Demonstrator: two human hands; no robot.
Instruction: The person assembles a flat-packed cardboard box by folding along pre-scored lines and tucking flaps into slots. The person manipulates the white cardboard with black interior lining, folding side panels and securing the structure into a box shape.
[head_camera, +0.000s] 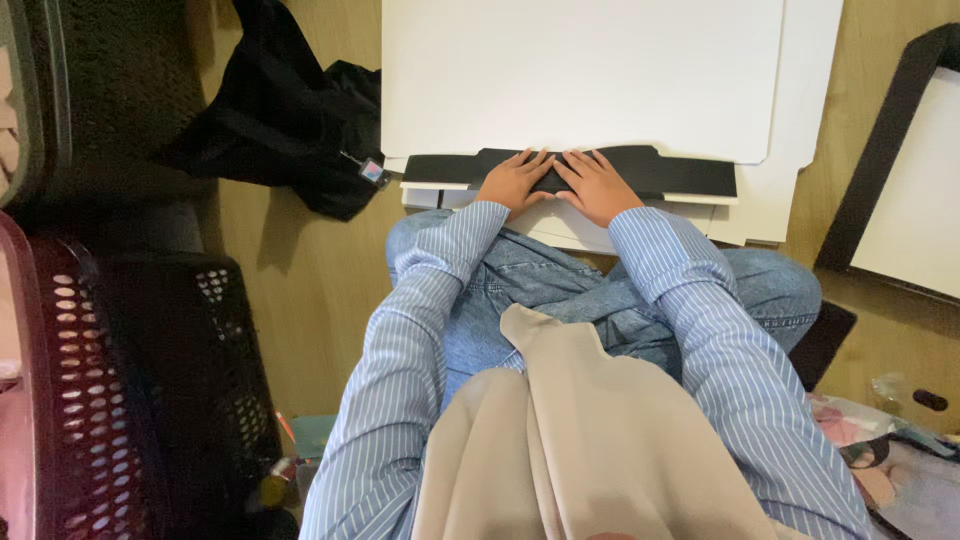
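I sit cross-legged on a wooden floor in blue jeans and a blue striped shirt. A long black paper strip (680, 172) lies across the near edge of a large white board (580, 70). My left hand (513, 181) and my right hand (598, 185) rest side by side on the middle of the strip, palms down and fingers spread, pressing it flat. The part of the strip under my hands is hidden. More white sheets (790, 190) stick out beneath the board on the right.
A black garment (285, 110) lies on the floor at the left of the board. A dark perforated plastic basket (150, 390) stands at my left. A black-framed white panel (905, 180) lies at the right. Small clutter (890, 440) sits at the lower right.
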